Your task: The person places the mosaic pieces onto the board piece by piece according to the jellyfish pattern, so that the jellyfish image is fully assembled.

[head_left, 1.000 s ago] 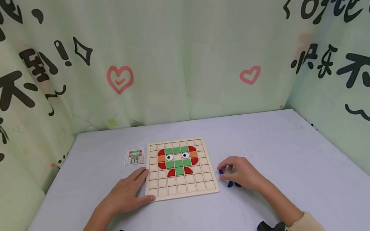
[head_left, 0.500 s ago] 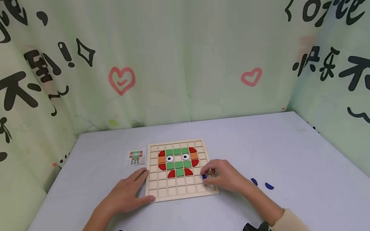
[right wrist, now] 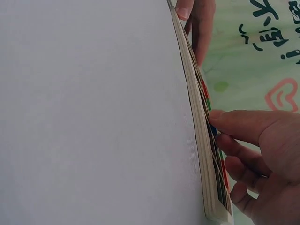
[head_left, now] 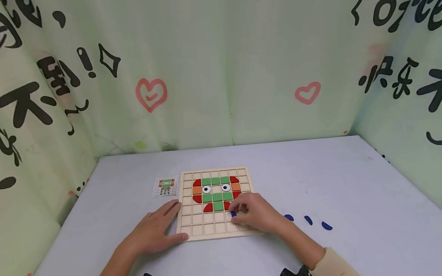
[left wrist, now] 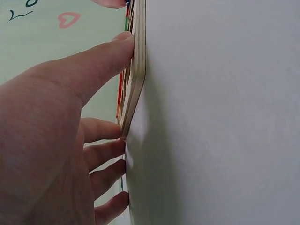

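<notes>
A wooden grid board (head_left: 198, 230) lies on the table with red, green, orange and eye tiles set in its squares. My left hand (head_left: 152, 231) rests at its left side, fingertips by the left edge and thumb on the near corner. Over the board's right half, my right hand (head_left: 255, 212) pinches a small dark blue tile (head_left: 233, 214) between thumb and fingers, just below the red and green row. The right wrist view shows that blue tile (right wrist: 213, 131) close to the board's surface; whether it touches is unclear. The fingers hide part of its shape.
Three loose blue half-round tiles (head_left: 327, 226) lie on the white table (head_left: 367, 247) to the right, near my right forearm. A small picture card (head_left: 166, 186) of a grid figure lies left of the board. Printed curtains (head_left: 262, 66) stand behind and at both sides.
My right hand has moved left from the table beside the board to over its grid, carrying the blue tile. The loose blue tiles have come into view. My left hand has stayed put.
</notes>
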Tool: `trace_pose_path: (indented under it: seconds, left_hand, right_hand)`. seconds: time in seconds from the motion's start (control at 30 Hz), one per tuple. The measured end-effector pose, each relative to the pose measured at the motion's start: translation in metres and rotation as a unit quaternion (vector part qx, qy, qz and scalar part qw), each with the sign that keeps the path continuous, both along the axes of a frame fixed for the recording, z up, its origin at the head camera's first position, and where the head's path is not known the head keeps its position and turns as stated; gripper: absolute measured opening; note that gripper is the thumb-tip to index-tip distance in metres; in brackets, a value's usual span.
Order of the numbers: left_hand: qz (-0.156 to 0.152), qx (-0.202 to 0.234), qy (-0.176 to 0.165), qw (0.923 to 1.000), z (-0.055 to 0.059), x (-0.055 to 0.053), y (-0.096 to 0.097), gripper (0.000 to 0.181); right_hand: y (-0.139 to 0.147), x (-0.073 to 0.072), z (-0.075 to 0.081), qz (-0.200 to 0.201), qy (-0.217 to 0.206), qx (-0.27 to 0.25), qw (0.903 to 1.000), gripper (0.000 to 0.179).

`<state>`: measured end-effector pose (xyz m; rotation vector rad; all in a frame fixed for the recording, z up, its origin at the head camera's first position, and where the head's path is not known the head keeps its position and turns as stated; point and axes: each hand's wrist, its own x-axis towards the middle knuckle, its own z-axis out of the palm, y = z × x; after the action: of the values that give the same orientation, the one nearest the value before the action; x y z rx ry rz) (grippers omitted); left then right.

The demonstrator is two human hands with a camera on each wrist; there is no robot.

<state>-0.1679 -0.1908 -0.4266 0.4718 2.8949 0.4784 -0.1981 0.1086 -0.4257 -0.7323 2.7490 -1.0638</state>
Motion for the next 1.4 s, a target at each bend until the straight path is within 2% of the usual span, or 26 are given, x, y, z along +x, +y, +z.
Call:
trace_pose_path:
  seconds: [0.27, 0.43, 0.63, 0.77, 1.07, 1.4]
  left_hand:
    - [0.005, -0.005, -0.002, 1.0, 0.0011, -0.0001, 0.0019, 0.092]
    - [0.007, -0.004, -0.002, 1.0, 0.0027, 0.0009, 0.002, 0.092]
    - [0.005, -0.003, -0.008, 1.0, 0.0039, 0.0013, 0.0022, 0.093]
    - [0.005, -0.003, -0.007, 1.0, 0.0034, 0.0011, 0.0017, 0.093]
    - [0.001, -0.005, 0.005, 1.0, 0.0024, -0.0001, 0.0017, 0.092]
    - [0.0, -0.003, 0.006, 1.0, 0.0015, 0.0001, 0.0014, 0.092]
  right_hand:
    - [-0.0019, -0.0002, 0.0022, 0.0, -0.004, 0.006, 1.0, 0.012]
    - [-0.0013, -0.001, 0.0036, 0.015, 0.006, 0.009, 0.9998, 0.011]
    - [-0.0003, -0.0013, 0.005, 0.039, 0.019, 0.027, 0.9987, 0.019]
    - [0.0003, -0.0015, 0.0043, 0.042, 0.018, 0.032, 0.9984, 0.019]
    - [-0.003, -0.0009, 0.0027, 0.024, 0.031, 0.014, 0.9991, 0.012]
    - [-0.0089, 0.0036, 0.0045, -0.012, 0.043, 0.053, 0.9976, 0.009]
